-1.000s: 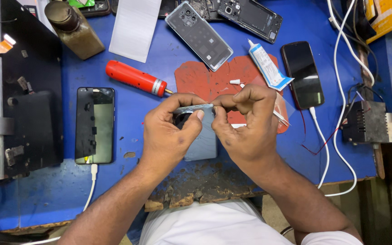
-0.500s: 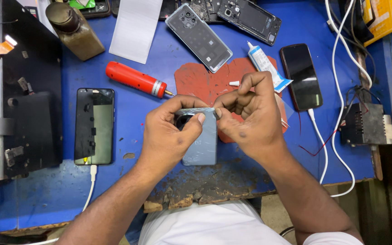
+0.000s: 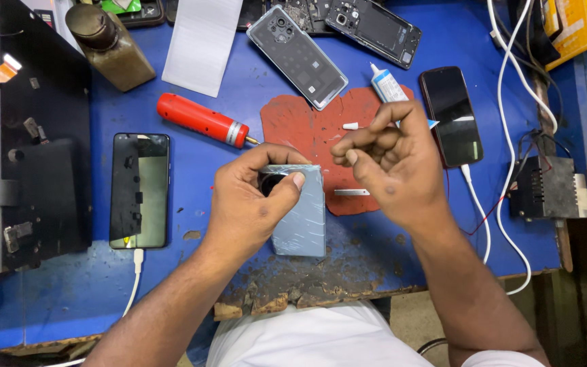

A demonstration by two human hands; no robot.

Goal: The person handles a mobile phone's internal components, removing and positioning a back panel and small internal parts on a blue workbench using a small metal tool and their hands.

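My left hand grips the top end of a grey-blue phone back cover, thumb pressed beside its round camera ring, holding it over the table's front edge. My right hand hovers just right of the cover, fingers pinched together; whether it holds anything small I cannot tell. A thin metal tool lies on the red mat under that hand.
A red electric screwdriver, a phone with a peeled screen on a white cable, a clear case, a glue tube, a dark phone charging, a brown bottle, a black box with wires.
The cover has tilted from edge-on to flat, showing its back face. My right hand let go of it and lifted up to the right.
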